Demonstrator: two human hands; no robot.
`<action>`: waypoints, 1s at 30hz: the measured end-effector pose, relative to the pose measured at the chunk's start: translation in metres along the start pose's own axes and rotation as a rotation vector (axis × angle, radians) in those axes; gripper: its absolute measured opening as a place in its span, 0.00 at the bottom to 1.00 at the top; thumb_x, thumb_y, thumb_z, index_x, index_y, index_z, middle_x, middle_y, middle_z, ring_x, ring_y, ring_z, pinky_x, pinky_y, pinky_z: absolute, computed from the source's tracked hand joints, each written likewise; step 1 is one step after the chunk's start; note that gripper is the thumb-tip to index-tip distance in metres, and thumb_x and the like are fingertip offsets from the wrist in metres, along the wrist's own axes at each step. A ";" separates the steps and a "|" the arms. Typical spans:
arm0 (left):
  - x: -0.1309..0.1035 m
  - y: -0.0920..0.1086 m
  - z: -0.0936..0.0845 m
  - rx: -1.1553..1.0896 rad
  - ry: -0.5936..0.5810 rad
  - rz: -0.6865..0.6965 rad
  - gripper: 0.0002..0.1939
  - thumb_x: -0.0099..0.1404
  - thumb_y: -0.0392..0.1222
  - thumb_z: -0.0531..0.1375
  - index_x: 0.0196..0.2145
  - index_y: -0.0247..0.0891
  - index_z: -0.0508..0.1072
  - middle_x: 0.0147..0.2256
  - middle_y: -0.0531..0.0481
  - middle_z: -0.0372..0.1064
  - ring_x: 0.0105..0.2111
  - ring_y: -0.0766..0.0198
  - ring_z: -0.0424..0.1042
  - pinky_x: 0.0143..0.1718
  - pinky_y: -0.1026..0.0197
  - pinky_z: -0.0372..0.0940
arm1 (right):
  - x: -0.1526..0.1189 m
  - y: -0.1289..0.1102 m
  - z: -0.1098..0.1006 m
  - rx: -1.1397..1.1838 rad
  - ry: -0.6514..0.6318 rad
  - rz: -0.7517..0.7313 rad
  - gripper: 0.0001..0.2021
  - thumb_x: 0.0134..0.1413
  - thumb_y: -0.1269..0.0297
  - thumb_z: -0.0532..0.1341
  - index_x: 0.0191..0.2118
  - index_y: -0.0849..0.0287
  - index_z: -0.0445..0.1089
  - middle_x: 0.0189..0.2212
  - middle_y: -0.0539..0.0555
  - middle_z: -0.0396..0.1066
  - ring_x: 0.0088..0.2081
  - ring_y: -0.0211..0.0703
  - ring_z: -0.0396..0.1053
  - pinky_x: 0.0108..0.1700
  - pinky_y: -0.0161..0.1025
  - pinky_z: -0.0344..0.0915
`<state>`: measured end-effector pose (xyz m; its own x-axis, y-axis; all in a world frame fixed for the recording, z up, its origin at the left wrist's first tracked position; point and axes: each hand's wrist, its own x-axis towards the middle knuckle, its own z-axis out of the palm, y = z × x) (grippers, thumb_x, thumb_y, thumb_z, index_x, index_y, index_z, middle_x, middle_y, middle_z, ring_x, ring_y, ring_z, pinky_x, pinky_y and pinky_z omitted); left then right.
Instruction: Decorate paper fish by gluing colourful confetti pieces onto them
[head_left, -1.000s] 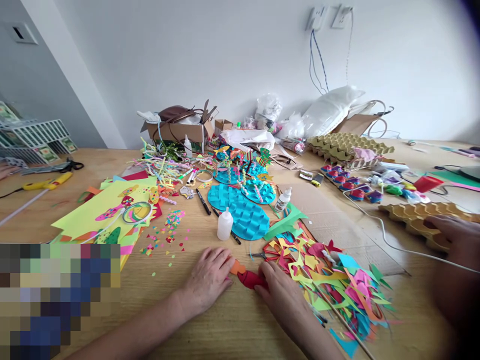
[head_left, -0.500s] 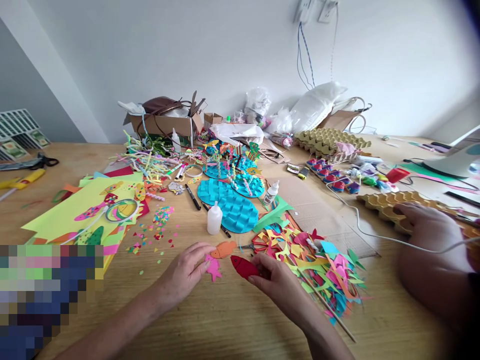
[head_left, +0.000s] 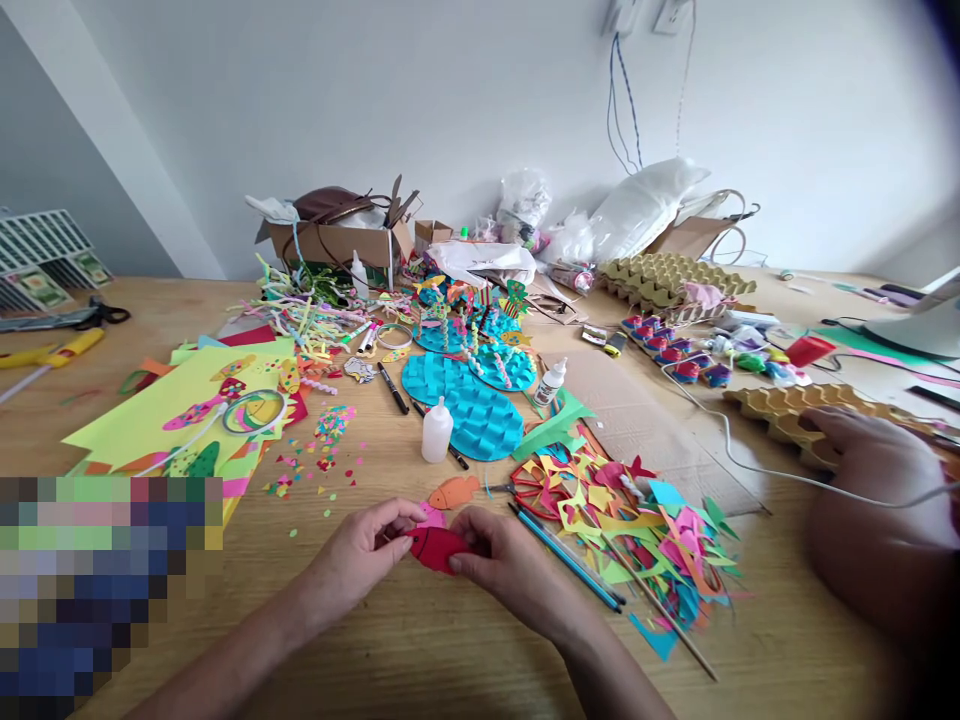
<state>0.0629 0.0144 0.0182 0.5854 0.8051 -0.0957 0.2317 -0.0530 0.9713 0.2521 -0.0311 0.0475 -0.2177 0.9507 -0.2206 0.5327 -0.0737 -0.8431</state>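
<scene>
Taking the red paper fish (head_left: 442, 552) as the clock's centre, it is low in the middle of the view, above the wooden table (head_left: 390, 660). The right hand (head_left: 501, 562), at three o'clock, pinches the fish's tail end between thumb and fingers. The left hand (head_left: 361, 548), at nine, has its thumb and forefinger curled in at the head end; whether they grip it I cannot tell. A pink cut-out (head_left: 432, 516) shows at twelve, partly hidden behind the red fish, and just past it lies an orange paper fish (head_left: 454, 491).

At three o'clock, beyond the right hand, lie blue pens (head_left: 574, 563), then a wooden stick (head_left: 679, 632) and a heap of coloured paper scraps (head_left: 637, 535). Confetti (head_left: 334, 425) is scattered towards ten and eleven, with yellow paper sheets (head_left: 150, 410) at ten.

Farther up, a squeeze bottle (head_left: 436, 435) stands upright at twelve, near a blue textured base (head_left: 491, 425). A white glue bottle (head_left: 551, 383) leans at one. Between two and three, another person's hand (head_left: 847, 430) rests on an egg carton (head_left: 765, 402); its grip is unclear. Farthest, a cardboard box (head_left: 337, 248) sits between eleven and twelve, and clear plastic bags (head_left: 525, 200) at twelve, by the wall (head_left: 450, 90)
</scene>
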 end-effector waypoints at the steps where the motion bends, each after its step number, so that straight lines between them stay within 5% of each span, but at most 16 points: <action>1: -0.001 0.000 -0.001 0.008 0.005 -0.007 0.12 0.55 0.34 0.53 0.38 0.38 0.68 0.35 0.50 0.71 0.36 0.63 0.69 0.39 0.64 0.63 | 0.001 0.001 0.001 0.001 0.005 -0.007 0.06 0.42 0.75 0.56 0.31 0.61 0.65 0.23 0.45 0.62 0.25 0.32 0.58 0.24 0.28 0.51; 7: -0.010 -0.005 -0.011 0.141 0.096 -0.076 0.12 0.54 0.36 0.53 0.37 0.38 0.69 0.32 0.52 0.71 0.33 0.63 0.69 0.35 0.65 0.63 | 0.006 0.007 0.001 -0.270 0.079 -0.018 0.07 0.46 0.75 0.54 0.32 0.61 0.66 0.25 0.49 0.66 0.27 0.35 0.62 0.27 0.30 0.56; 11: -0.019 -0.015 -0.021 0.281 0.189 -0.135 0.13 0.52 0.37 0.53 0.37 0.39 0.69 0.30 0.52 0.71 0.31 0.62 0.70 0.35 0.64 0.63 | 0.002 0.010 0.004 -0.546 0.107 -0.145 0.09 0.50 0.75 0.53 0.34 0.59 0.68 0.34 0.53 0.69 0.37 0.41 0.64 0.39 0.35 0.59; 15: -0.027 -0.022 -0.028 0.303 0.213 -0.161 0.14 0.52 0.38 0.52 0.38 0.39 0.68 0.29 0.52 0.71 0.30 0.62 0.70 0.34 0.63 0.63 | -0.003 0.013 0.018 -0.621 0.048 -0.324 0.16 0.51 0.71 0.55 0.48 0.56 0.63 0.47 0.53 0.64 0.49 0.47 0.56 0.49 0.43 0.56; 20: -0.031 -0.027 -0.031 0.274 0.231 -0.162 0.13 0.53 0.39 0.52 0.38 0.39 0.68 0.30 0.51 0.71 0.31 0.62 0.70 0.34 0.62 0.63 | -0.006 0.021 0.029 -0.689 -0.013 -0.337 0.24 0.52 0.63 0.56 0.56 0.55 0.53 0.55 0.53 0.57 0.55 0.53 0.49 0.52 0.51 0.52; 30: -0.026 -0.017 -0.024 0.367 0.207 -0.149 0.13 0.53 0.38 0.51 0.36 0.37 0.69 0.29 0.51 0.71 0.30 0.63 0.70 0.32 0.65 0.64 | -0.009 0.023 -0.003 -0.749 -0.014 -0.257 0.18 0.54 0.65 0.53 0.52 0.54 0.59 0.53 0.53 0.59 0.57 0.51 0.46 0.53 0.54 0.47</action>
<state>0.0248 0.0087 0.0093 0.3657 0.9191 -0.1466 0.5840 -0.1039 0.8051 0.2688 -0.0408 0.0316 -0.4160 0.9064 -0.0739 0.8719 0.3745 -0.3155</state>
